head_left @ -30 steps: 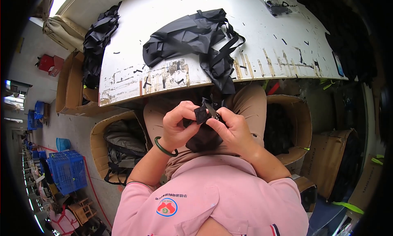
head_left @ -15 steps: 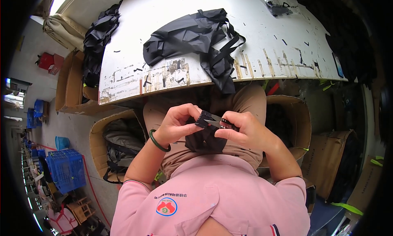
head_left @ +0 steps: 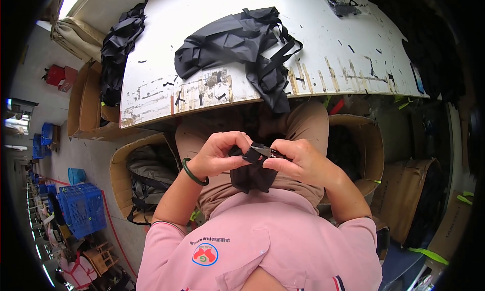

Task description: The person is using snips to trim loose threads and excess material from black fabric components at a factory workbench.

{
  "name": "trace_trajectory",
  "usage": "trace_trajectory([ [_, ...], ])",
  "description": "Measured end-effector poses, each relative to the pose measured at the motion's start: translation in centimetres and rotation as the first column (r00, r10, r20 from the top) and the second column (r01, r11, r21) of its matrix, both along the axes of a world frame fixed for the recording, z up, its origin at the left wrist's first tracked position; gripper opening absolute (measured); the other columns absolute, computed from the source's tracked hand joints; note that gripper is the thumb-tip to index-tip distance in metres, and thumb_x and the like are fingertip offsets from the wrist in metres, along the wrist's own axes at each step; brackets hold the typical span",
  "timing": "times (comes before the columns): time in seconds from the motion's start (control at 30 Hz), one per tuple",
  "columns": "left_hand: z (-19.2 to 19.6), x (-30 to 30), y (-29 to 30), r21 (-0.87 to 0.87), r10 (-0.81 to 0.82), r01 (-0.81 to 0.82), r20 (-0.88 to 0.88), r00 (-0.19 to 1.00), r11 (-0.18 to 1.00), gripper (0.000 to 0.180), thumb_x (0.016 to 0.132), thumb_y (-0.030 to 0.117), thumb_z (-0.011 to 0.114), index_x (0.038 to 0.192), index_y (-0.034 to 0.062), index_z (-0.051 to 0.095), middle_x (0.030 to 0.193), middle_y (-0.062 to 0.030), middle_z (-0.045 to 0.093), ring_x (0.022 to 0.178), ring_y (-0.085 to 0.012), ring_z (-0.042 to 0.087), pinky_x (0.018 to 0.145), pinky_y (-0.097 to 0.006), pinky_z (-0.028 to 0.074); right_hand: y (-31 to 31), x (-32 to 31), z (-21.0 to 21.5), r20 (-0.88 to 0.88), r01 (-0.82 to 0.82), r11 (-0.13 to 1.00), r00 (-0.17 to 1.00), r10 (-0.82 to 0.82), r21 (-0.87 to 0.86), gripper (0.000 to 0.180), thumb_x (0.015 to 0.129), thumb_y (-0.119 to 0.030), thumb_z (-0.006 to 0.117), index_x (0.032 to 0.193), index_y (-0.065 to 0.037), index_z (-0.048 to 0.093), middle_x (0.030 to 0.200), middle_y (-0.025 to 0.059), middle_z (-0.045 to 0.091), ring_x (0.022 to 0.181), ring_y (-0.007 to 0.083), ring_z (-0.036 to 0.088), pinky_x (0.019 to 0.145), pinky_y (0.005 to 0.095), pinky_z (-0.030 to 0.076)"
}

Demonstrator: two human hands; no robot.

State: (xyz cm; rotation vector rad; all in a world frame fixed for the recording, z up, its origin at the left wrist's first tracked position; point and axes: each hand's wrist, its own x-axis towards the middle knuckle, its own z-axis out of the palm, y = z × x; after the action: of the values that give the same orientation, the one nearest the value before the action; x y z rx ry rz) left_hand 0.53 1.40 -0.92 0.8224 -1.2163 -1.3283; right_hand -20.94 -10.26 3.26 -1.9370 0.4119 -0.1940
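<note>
While the left hand (head_left: pixel 222 152) pinches the cloth (head_left: pixel 251 155) by one edge, the right hand (head_left: pixel 302 160) grips snips (head_left: pixel 264 150) beside it — cloth likely light, limp, slippery; hold that edge.

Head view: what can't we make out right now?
Head view, all four:
Handles of the snips: mostly covered by the right hand.
Pinched part of the black cloth: behind the fingers of the left hand.
Contents of the right-side carton: deep shadow.
Dark heap: fades into the fisheye rim.
</note>
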Motion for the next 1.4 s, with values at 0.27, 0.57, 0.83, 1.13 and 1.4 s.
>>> trace_trajectory([
  [0.27,1.4,0.6,-0.6,0.079,-0.159,0.177,-0.195,0.968,0.981,0.01,0.079,-0.001,0.068,0.084,-0.0004,0.059,0.088,-0.009,0.065,0.085,-0.0162,0.059,0.077,-0.027,0.045,-0.8,-0.7,-0.1,-0.016,-0.102,0.978,0.994,0.106,0.184,0.034,0.087,-0.032,0.068,0.078,-0.001,0.055,0.058,0.0101,0.05,0.051,0.019,0.045,0.05,0.0334,0.038],
  [0.57,0.1,1.7,-1.5,0.235,-0.443,0.557,-0.401,0.802,0.796,0.014,0.076,-0.001,0.069,0.087,-0.0021,0.061,0.092,-0.0132,0.068,0.088,-0.0185,0.064,0.082,-0.028,0.049,-1.0,-0.9,0.4,-0.014,-0.266,0.963,0.964,0.266,0.047,0.035,0.084,-0.037,0.07,0.083,-0.004,0.058,0.058,0.0109,0.053,0.051,0.0248,0.053,0.05,0.0344,0.042],
  [0.83,0.8,1.1,-1.4,0.38,-0.405,0.577,-0.443,0.8,0.723,0.012,0.075,-0.002,0.071,0.083,-0.0013,0.061,0.085,-0.0132,0.068,0.082,-0.02,0.063,0.079,-0.03,0.046,-0.5,-0.4,0.0,-0.042,-0.276,0.953,0.961,0.273,-0.126,0.037,0.083,-0.042,0.069,0.082,-0.006,0.059,0.056,0.0112,0.054,0.052,0.031,0.056,0.05,0.0383,0.043],
  [1.13,0.2,1.1,-1.2,0.404,-0.43,0.612,-0.456,0.779,0.68,0.013,0.074,-0.003,0.07,0.084,-0.0016,0.062,0.086,-0.0127,0.068,0.083,-0.0205,0.063,0.081,-0.031,0.046,-0.5,-0.4,-0.7,-0.021,-0.281,0.944,0.959,0.281,-0.173,0.037,0.084,-0.042,0.067,0.084,-0.006,0.06,0.058,0.0126,0.056,0.054,0.0328,0.057,0.051,0.0404,0.043],
  [1.4,0.2,0.6,-1.2,0.444,-0.453,0.624,-0.437,0.777,0.643,0.015,0.074,-0.004,0.071,0.087,-0.0027,0.063,0.087,-0.0115,0.069,0.085,-0.0187,0.064,0.083,-0.03,0.046,-0.3,0.1,0.1,-0.084,-0.339,0.929,0.94,0.329,-0.151,0.037,0.084,-0.044,0.067,0.081,-0.007,0.06,0.059,0.0118,0.057,0.055,0.033,0.057,0.052,0.0407,0.043],
])
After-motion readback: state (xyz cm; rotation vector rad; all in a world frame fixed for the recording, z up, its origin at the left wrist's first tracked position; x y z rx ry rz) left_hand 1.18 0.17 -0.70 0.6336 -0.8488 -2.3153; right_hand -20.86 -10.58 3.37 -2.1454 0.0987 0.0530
